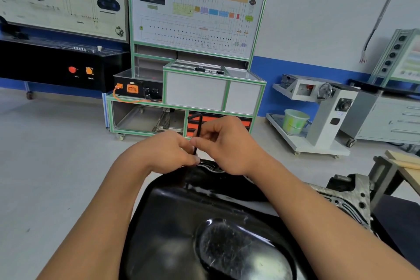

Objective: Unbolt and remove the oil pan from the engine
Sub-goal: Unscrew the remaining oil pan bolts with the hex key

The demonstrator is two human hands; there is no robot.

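The glossy black oil pan (188, 229) fills the lower middle of the head view, sitting on the grey engine block (347, 198). A black L-shaped hex key (197, 128) stands upright at the pan's far rim, its short arm pointing left at the top. My right hand (227, 143) pinches the key's shaft with curled fingers. My left hand (168, 151) pinches the lower end of the key close to the rim. The bolt under the key's tip is hidden by my fingers.
A green-framed training bench (188, 88) with a wiring panel stands straight ahead. A white wheeled stand (318, 107) carrying a pale green bucket (295, 120) is at the right. A wooden tabletop corner (406, 163) lies far right. Grey floor stretches to the left.
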